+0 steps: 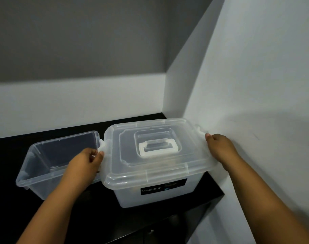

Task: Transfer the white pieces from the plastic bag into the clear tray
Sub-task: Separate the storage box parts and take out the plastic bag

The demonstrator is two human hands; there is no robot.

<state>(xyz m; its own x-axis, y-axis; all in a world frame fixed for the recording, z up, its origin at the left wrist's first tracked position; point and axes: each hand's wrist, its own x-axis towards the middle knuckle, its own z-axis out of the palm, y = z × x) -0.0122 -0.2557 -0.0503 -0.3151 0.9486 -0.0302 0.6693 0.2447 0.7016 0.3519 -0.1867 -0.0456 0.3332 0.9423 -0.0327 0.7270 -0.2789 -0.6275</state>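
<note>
**On the dark desk: lid latches in hand, bag unseen**

On the dark desk (97,217), a lidded box (155,191) sits at centre, the clear tray (35,173) at nine o'clock, just beside it. The left hand (85,164) pinches the left latch (102,147); the right hand (220,148) lies curled on the lid (167,166) edge at three o'clock, holding nothing else. Uneven pulling could likely jerk the box into the tray or toward the desk edge. The plastic bag and white pieces are not visible; the cloudy walls hide any contents.
</note>
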